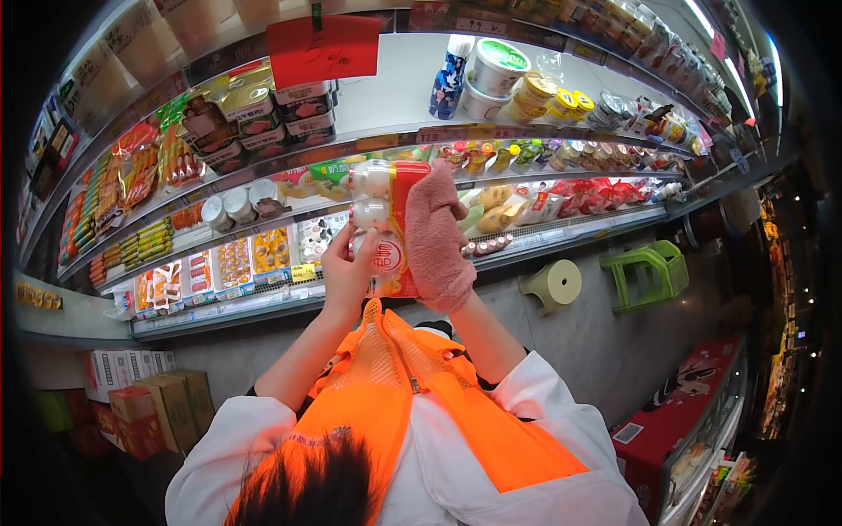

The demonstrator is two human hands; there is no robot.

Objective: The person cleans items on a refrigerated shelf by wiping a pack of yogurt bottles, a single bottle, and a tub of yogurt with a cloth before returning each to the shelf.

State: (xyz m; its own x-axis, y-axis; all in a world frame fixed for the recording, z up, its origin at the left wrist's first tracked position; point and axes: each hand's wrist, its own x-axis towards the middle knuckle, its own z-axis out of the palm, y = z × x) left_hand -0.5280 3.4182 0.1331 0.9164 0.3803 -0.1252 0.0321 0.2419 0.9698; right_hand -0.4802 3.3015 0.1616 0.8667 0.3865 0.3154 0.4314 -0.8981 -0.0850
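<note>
In front of the lit shelves, my left hand [349, 267] grips a red and yellow package [410, 188] by its lower left side. White rounded shapes, whose kind I cannot make out, line the left side of the package. A pink cloth [436, 241] covers my right hand [454, 296] and lies against the right side of the package. The fingers of that hand are mostly hidden by the cloth, which they appear to hold.
Shelves [386, 140] of packaged food curve across the front, with stacked cans [250, 105] at left and tubs [500, 66] at right. A red sign [324, 48] hangs above. On the floor stand a pale round stool [553, 287], a green stool [645, 273] and cardboard boxes [167, 408].
</note>
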